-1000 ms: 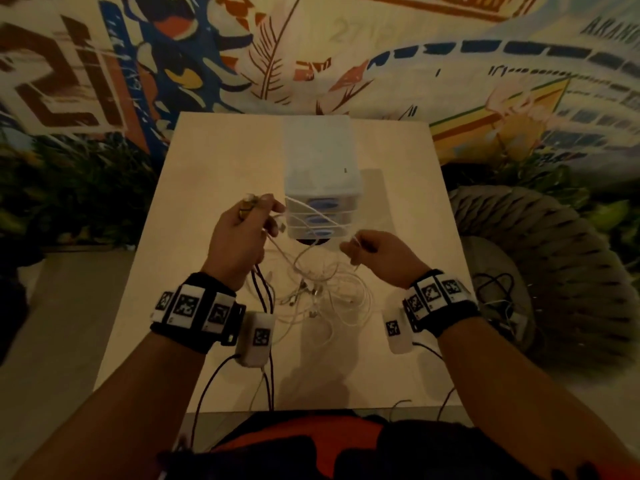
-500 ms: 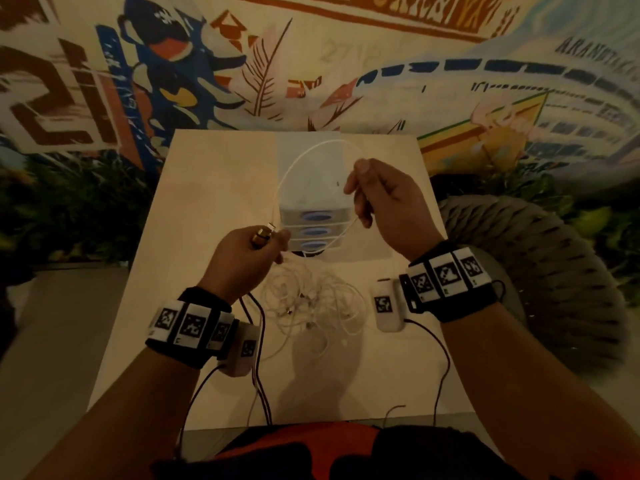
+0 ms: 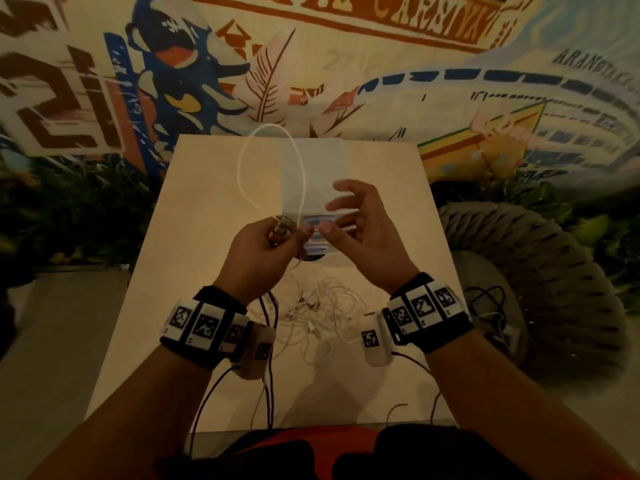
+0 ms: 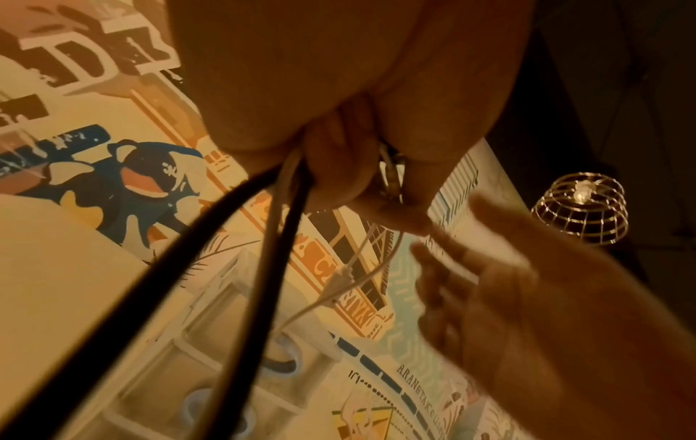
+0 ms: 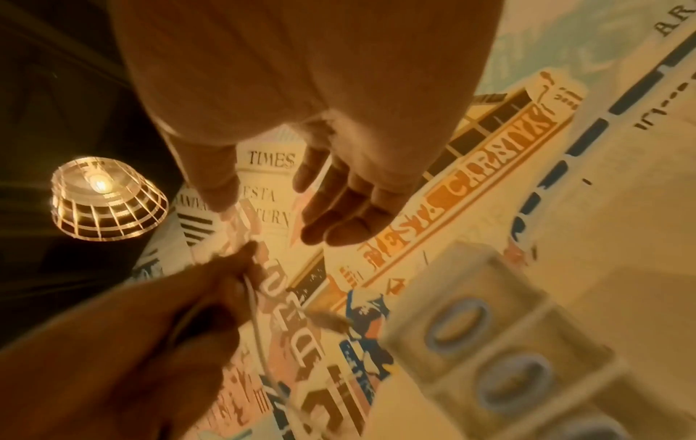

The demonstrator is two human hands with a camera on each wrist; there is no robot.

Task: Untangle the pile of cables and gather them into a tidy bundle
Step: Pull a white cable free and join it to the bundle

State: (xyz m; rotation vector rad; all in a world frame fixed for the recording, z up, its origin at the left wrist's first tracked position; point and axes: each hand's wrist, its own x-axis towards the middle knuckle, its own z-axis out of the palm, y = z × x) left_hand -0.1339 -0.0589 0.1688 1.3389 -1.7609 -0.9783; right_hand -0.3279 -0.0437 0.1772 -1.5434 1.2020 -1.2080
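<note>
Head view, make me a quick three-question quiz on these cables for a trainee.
1. True or false: the right hand is gripping the white cable loop.
2. Which hand holds the cable ends in its grip?
A. left hand
B. right hand
C. neither
3. Fill in: the tangled pile of white cables lies on the ____, nearer the person than the small drawer unit.

Key: 1 false, its fingers are spread and hold nothing; 2 A; 3 table.
</note>
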